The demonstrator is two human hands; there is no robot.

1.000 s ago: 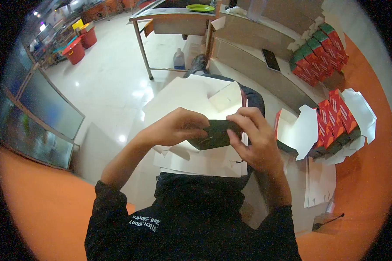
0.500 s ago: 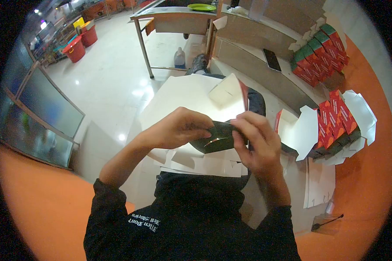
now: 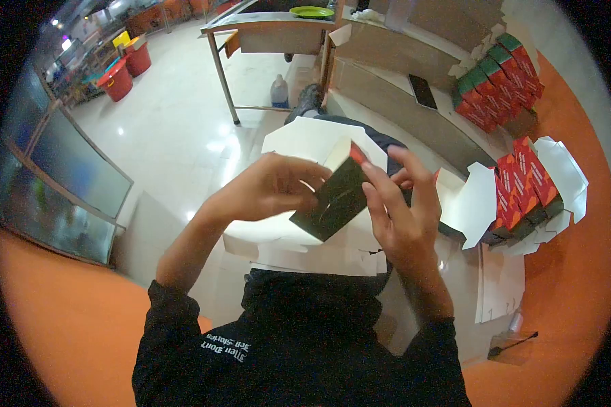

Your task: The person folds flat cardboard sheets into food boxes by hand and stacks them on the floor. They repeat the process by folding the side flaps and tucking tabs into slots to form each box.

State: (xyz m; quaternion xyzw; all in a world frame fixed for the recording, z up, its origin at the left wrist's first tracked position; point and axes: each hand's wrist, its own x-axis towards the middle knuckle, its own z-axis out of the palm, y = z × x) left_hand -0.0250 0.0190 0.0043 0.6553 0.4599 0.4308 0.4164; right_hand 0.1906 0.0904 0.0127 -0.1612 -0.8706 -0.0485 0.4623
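Note:
A cardboard box (image 3: 334, 198), with a dark green slit end panel, a red side and a pale inside, is held tilted above my lap. My right hand (image 3: 409, 210) pinches its right edge, thumb low and index finger at the upper red corner. At the opposite edge, my left hand (image 3: 268, 188) has curled fingers and thumb against the panel; the fingertips are slightly blurred and partly hidden. Beneath the box, white flaps of cardboard (image 3: 288, 139) spread out over my legs, along with flat white sheets (image 3: 312, 261) near my waist.
Folded red and green boxes stand at right, some with an open white lid (image 3: 474, 203), others in a farther stack (image 3: 499, 81). A phone (image 3: 422, 91) lies on a ledge. Ahead stands a metal-legged table (image 3: 271, 27) with a green plate (image 3: 312, 12). Glass panels (image 3: 75, 163) are at left.
The box has turned so its green panel slants up to the right and shows more fully. My left fingers have loosened and shifted left; the white flap behind has moved.

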